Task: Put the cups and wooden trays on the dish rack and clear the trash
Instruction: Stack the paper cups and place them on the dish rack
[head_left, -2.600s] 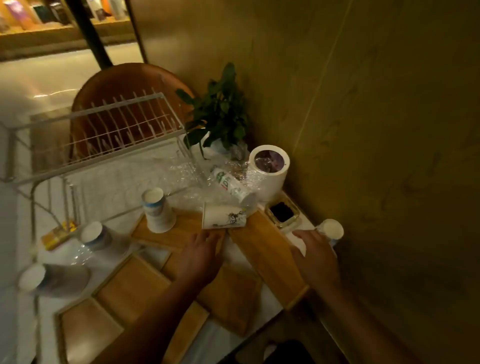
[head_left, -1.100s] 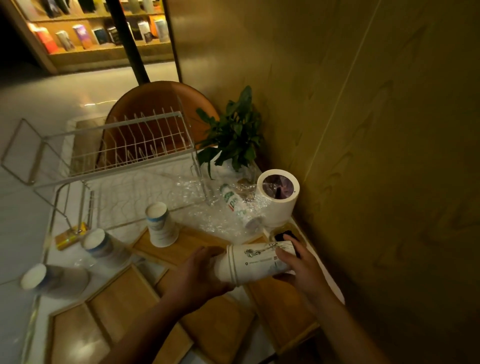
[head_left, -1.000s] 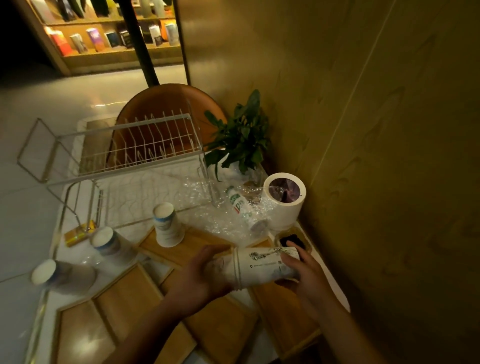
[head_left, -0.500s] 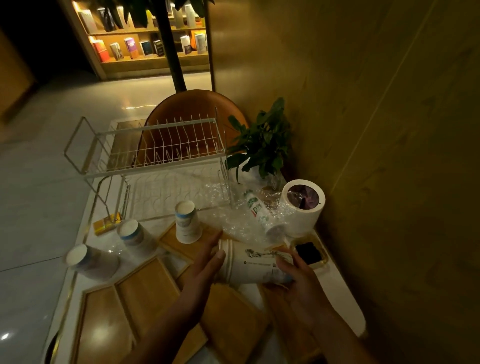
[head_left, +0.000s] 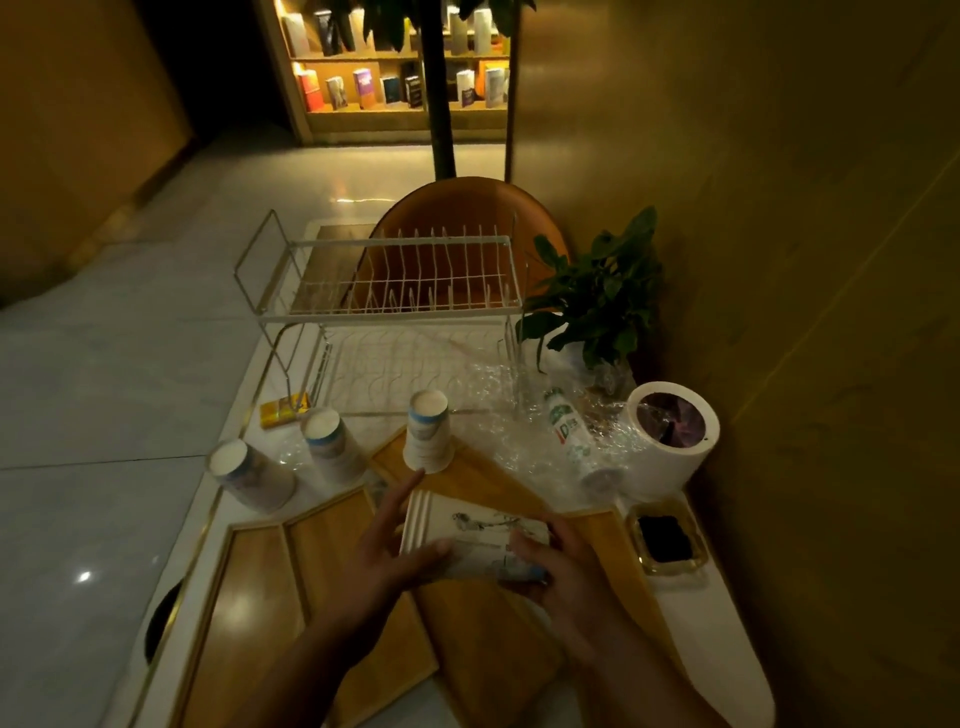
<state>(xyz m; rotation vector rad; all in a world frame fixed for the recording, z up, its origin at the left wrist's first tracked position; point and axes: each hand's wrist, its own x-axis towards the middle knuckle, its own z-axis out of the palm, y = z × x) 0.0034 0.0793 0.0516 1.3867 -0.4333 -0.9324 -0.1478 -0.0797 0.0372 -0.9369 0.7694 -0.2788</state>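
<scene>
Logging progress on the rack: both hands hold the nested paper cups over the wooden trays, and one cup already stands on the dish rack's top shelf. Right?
Not quite. The head view shows the dish rack with no cup on its top shelf. Both the left hand and right hand do hold the nested paper cups over the wooden trays.

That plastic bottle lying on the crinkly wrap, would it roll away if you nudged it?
Probably: the bottle lies on its side and is round, so it may roll. It looks clear and empty, so likely light. The crumpled wrap beneath might slow it.
</scene>
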